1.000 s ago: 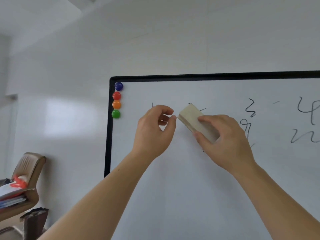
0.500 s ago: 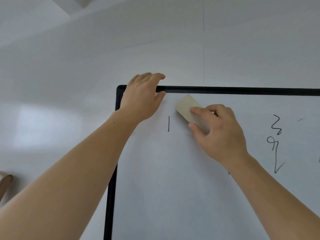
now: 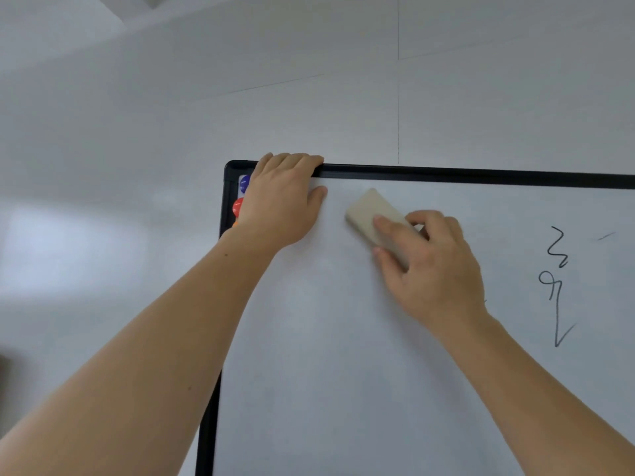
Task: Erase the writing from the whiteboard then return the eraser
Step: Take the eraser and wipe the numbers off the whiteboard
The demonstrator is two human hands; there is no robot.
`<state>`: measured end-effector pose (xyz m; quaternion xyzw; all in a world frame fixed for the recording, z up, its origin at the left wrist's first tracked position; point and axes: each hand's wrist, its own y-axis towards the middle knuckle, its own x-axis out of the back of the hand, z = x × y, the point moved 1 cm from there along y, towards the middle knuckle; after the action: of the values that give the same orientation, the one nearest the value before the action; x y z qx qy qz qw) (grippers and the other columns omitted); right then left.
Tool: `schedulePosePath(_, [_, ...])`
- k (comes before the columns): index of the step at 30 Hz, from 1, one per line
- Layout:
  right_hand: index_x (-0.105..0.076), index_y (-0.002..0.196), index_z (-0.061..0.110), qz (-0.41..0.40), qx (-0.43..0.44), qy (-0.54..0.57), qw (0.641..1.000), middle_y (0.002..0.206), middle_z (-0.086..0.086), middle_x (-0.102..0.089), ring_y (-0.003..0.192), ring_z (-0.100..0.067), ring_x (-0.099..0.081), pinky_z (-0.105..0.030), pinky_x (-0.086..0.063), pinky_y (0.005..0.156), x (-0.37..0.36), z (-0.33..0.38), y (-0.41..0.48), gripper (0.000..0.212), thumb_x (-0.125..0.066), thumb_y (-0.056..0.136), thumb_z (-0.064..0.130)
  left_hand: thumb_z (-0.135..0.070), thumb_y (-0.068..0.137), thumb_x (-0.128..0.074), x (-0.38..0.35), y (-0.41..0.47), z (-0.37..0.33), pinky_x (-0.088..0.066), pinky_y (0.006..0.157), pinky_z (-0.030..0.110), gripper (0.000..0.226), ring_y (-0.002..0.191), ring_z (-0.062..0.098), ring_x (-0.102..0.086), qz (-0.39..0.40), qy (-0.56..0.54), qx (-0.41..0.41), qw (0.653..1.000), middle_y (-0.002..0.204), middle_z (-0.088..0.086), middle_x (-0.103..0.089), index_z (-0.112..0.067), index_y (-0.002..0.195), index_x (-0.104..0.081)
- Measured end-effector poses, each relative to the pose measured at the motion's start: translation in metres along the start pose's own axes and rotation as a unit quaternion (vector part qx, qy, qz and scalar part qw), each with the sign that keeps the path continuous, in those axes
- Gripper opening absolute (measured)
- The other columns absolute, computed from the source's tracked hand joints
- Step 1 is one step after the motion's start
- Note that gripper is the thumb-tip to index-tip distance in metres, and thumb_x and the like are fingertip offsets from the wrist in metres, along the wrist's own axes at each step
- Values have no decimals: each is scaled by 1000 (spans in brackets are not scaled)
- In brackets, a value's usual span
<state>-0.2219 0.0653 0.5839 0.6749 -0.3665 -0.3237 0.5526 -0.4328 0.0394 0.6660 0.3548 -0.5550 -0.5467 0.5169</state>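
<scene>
A whiteboard (image 3: 343, 355) with a black frame fills the lower right of the head view. My right hand (image 3: 433, 269) presses a beige eraser (image 3: 372, 214) flat against the board near its top left. My left hand (image 3: 281, 201) grips the top frame edge close to the corner, fingers hooked over it. Black marker scribbles (image 3: 558, 286) stand on the board to the right of my right hand, with a faint short stroke (image 3: 606, 236) further right. The board under and left of the eraser shows no marks.
Round magnets, a blue one (image 3: 244, 183) and a red one (image 3: 237, 207), sit in the board's top left corner, partly hidden by my left hand. A pale wall (image 3: 137, 132) surrounds the board above and to the left.
My left hand rose from in front of the board to its top edge. The eraser swept left over the vertical stroke, which is gone now. The view tilted up.
</scene>
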Motion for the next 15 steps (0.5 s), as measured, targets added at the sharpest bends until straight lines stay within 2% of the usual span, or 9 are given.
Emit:
schedulePosePath(3, [-68,118,26,-17,-25,6,1000,106,-11,-58,87,-34,-53,-40,-51,62,-4,5,-1,35,-69,83,30,-24,94,-59,-2,0,0,-29,115,47,44,124,33,-54,-8,-5,3,1000,131,9,-65,-8,135,-58])
schedulePosePath(7, [-70,118,24,24,82,10,996,105,-13,-60,86,-34,-54,-38,-50,65,-10,25,-23,34,-68,85,31,-24,93,-59,-2,0,0,-29,115,45,45,123,34,-55,-12,-8,0,1000,130,9,-66,-8,135,-58])
schedulePosePath(10, [-71,117,25,28,105,2,994,104,-14,-62,86,-36,-57,-39,-52,64,-5,15,-17,34,-68,83,32,-24,94,-59,-2,-1,0,-29,115,45,44,123,34,-55,-14,-10,1,1000,130,10,-65,-8,135,-58])
schedulePosePath(15, [-67,121,28,-23,-34,-29,999,111,-10,-57,93,-36,-54,-42,-53,59,11,-30,6,34,-68,87,34,-26,94,-59,-3,-1,-4,-28,116,49,46,126,33,-53,-19,-4,9,1000,133,10,-64,-9,136,-57])
